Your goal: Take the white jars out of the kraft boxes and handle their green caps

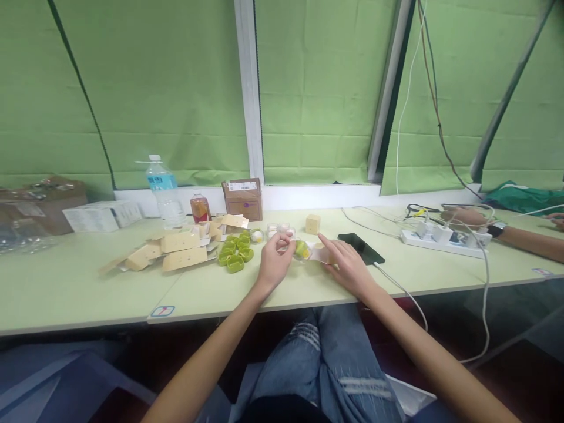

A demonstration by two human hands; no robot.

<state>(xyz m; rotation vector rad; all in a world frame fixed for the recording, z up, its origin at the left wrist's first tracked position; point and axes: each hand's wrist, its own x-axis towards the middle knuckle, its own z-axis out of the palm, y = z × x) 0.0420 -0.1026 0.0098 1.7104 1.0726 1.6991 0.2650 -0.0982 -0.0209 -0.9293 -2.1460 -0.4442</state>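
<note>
My left hand [275,261] is closed in a pinch, thumb against fingertips; what is in it, if anything, is too small to make out. Just right of those fingertips sits a small green cup with a yellow spot [302,249], with some clear plastic about it. My right hand [348,267] holds a small pale cardboard box [321,254], its open white flap facing the green cup. Beyond the hands stands a closed, cube-shaped cream box [312,224]. Left of my left hand lie several empty-looking green cups [235,263] and a clear round piece with white and yellow inside [257,236].
Flattened cream cartons [183,251] are heaped at left, before a water bottle [164,194], an amber jar [200,208] and a brown box [242,200]. A phone [362,249] on a cable lies right. Another person's arm [524,242] reaches past a power strip [445,242].
</note>
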